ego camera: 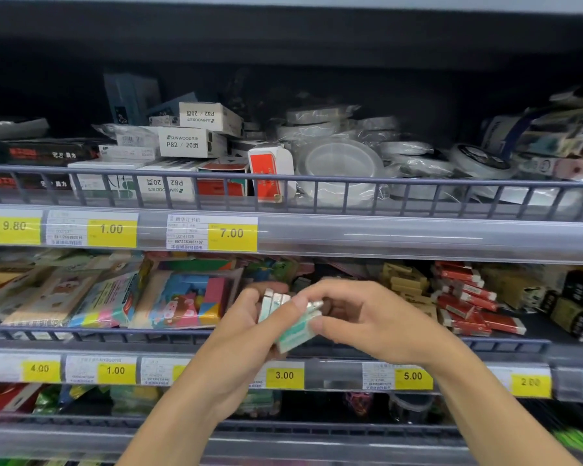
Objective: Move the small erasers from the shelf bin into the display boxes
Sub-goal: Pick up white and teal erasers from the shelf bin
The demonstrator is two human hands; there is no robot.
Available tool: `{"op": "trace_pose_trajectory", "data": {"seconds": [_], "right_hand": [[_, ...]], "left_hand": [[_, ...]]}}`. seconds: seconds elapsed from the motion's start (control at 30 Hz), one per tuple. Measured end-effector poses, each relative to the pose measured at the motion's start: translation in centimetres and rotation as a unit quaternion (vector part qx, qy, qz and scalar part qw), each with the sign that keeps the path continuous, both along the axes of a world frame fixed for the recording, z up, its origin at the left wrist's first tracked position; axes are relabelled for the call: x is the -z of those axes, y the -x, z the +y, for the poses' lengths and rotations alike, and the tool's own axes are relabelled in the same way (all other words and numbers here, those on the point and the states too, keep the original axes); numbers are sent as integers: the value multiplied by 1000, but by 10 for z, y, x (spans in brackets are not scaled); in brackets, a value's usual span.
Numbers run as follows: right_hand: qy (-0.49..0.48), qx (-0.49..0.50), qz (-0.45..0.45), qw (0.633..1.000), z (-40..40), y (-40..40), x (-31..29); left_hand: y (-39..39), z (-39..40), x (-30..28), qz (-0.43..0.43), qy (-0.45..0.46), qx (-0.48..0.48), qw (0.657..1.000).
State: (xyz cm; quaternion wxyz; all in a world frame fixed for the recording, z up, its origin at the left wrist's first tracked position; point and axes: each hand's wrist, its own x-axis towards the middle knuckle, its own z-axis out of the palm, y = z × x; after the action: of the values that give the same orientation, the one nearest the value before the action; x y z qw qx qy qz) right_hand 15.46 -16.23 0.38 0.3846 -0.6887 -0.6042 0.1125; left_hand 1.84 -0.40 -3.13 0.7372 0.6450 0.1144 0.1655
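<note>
Both hands — left hand (pixel 246 326), right hand (pixel 360 317) — grip small erasers (pixel 292 319) before the shelf (pixel 418 240).

Shop shelving fills the whole view, grey metal tiers with low wire front rails (pixel 317 179). Clear price strips (pixel 418 237) run along each edge, holding yellow tags (pixel 232 234). The upper shelf recess (pixel 317 72) is dark at the back; the lower tiers look brighter.
</note>
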Motion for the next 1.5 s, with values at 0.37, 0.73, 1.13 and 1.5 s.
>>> {"op": "trace_pose_trajectory", "data": {"seconds": [0.37, 0.73, 1.13, 1.5], "right_hand": [[-15, -16, -119, 993, 10, 3, 6], [-70, -49, -62, 994, 7, 3, 6], [-67, 108, -40, 991, 0, -21, 6], [235, 217, -177, 931, 34, -67, 28]], "left_hand": [[7, -10, -7, 10, 37, 71, 997], [12, -3, -7, 3, 22, 133, 991], [7, 9, 0, 11, 75, 26, 997], [5, 17, 0, -18, 117, -50, 992]]}}
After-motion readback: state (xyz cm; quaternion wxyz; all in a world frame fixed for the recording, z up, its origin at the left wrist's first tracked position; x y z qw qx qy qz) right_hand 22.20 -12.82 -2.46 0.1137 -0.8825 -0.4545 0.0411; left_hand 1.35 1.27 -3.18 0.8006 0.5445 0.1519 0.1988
